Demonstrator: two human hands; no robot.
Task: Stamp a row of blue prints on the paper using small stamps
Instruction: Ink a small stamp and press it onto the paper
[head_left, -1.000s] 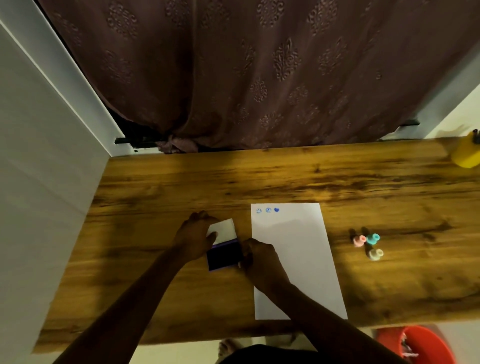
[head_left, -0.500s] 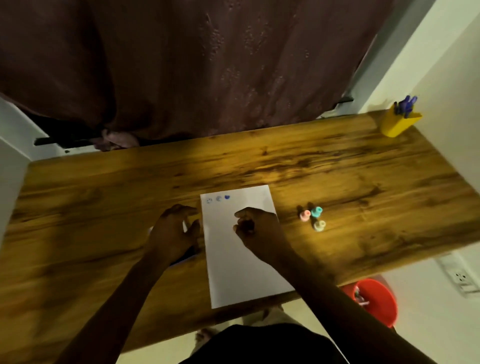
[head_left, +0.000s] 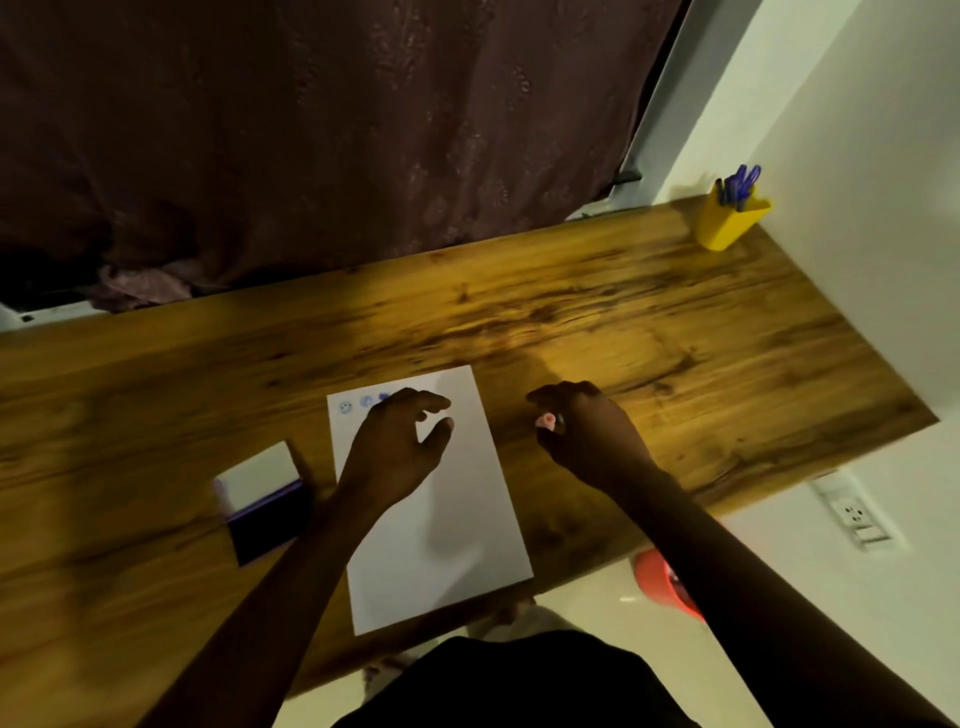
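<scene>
A white sheet of paper (head_left: 447, 525) lies on the wooden desk (head_left: 649, 332), with blue prints (head_left: 345, 407) in a row at its top left corner. My left hand (head_left: 397, 447) hovers over the top of the sheet, fingers spread and holding nothing, and covers part of the row. My right hand (head_left: 584, 434) is on the desk just right of the paper, fingers curled around a small pink stamp (head_left: 545, 420). The other small stamps are hidden under this hand. An ink pad (head_left: 265, 501) with its white lid up sits left of the paper.
A yellow cup of blue pens (head_left: 730, 221) stands at the desk's far right corner by the white wall. A dark curtain hangs behind the desk. Below the near right edge are a red bucket (head_left: 657, 577) and a wall socket (head_left: 852, 514).
My right hand went from over the paper to the stamps on the right. My left hand left the ink pad and came over the top of the paper. The view swung right.
</scene>
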